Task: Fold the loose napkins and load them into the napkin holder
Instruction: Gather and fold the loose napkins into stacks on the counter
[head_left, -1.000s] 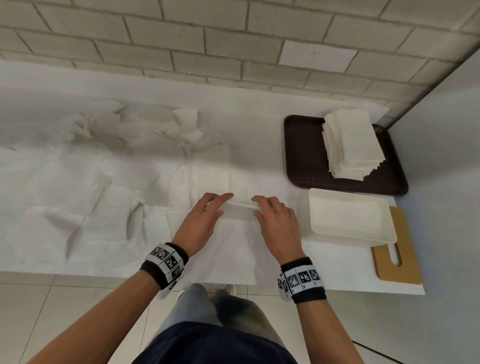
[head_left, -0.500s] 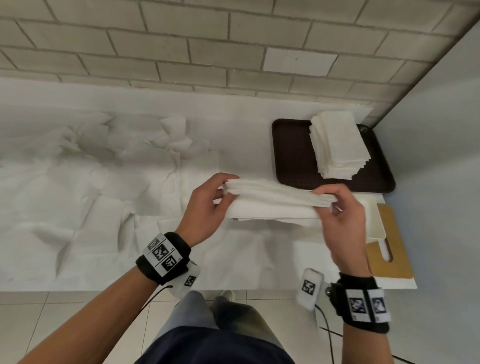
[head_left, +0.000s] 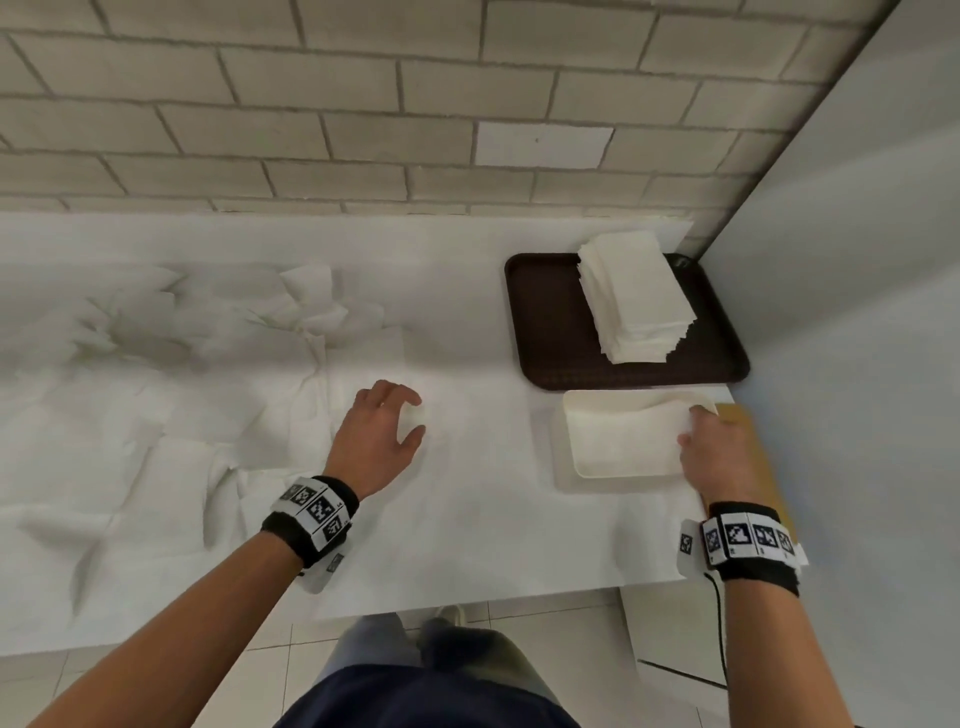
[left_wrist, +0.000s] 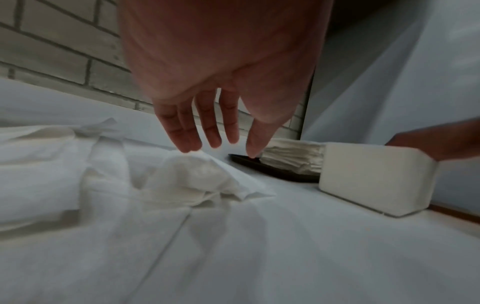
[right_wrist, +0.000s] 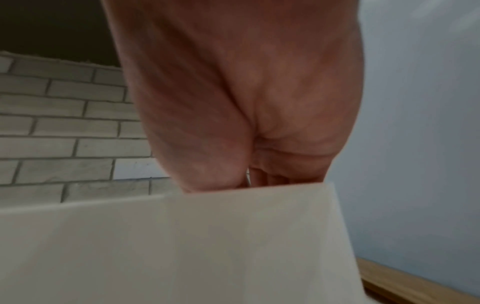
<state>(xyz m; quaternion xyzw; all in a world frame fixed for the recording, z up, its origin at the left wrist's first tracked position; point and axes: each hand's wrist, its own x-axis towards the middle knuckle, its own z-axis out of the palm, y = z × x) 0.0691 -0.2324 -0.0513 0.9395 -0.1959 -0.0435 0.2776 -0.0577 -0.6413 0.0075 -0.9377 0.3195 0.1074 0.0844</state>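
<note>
The white napkin holder (head_left: 563, 457) stands open-topped at the table's right end. A folded napkin (head_left: 626, 434) lies inside it. My right hand (head_left: 711, 449) reaches in over the holder's right end and grips that end of the napkin, whose edge curls up by the fingers. In the right wrist view the holder wall (right_wrist: 182, 246) hides the fingers of the right hand (right_wrist: 259, 144). My left hand (head_left: 387, 431) hovers empty above the table, fingers loose. Its fingertips (left_wrist: 192, 148) hang just over a crumpled loose napkin (left_wrist: 197, 176). Loose napkins (head_left: 182, 405) cover the table's left half.
A dark brown tray (head_left: 545, 322) behind the holder carries a tall stack of folded napkins (head_left: 634, 301). A wooden board (head_left: 748, 421) lies under my right hand at the table's right edge. A brick wall runs behind, a plain wall stands on the right.
Both hands lifted the folded napkin off the table and carried it right. The left hand has let go and drawn back left; the right hand has lowered the napkin into the holder.
</note>
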